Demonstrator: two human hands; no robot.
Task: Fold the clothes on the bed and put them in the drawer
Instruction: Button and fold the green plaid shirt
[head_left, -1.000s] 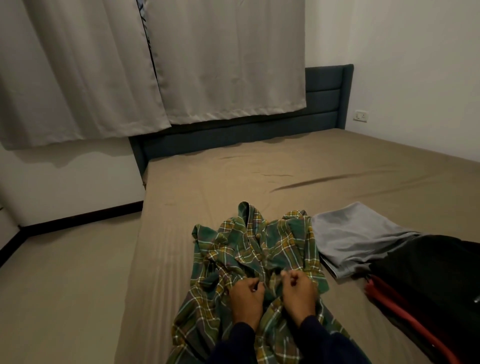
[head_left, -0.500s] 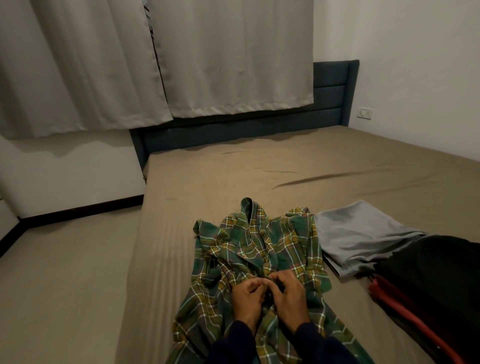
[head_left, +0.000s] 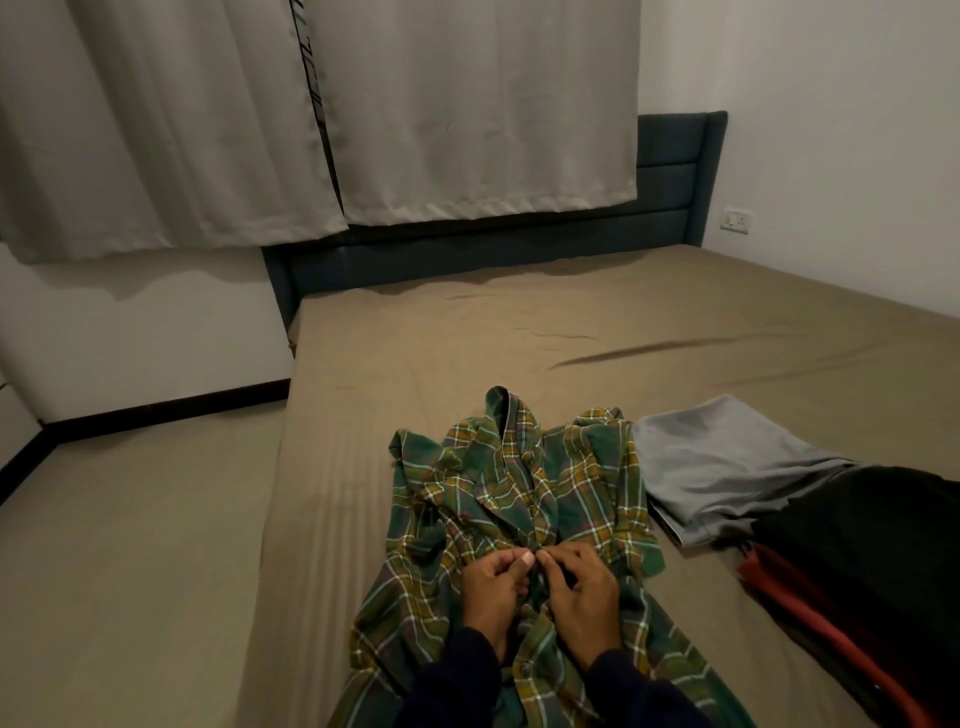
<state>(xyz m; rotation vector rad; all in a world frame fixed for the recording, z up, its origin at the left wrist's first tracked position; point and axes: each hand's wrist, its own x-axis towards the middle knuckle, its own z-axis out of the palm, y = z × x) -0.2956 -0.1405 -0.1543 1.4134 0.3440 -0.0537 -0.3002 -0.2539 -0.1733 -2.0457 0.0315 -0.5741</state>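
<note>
Both hands, left hand (head_left: 491, 582) and right hand (head_left: 582, 582), now pinch the plaid shirt (head_left: 524, 499) placket together, buttoning before folding, beside the grey garment (head_left: 717, 467).

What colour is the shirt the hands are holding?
Green and yellow plaid shirt, seen best in the head view.

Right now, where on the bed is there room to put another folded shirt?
Bare sheet lies between the plaid shirt and the headboard, and left of the shirt to the bed's edge. Crowded on the right: the grey garment and the black and red pile.
</note>
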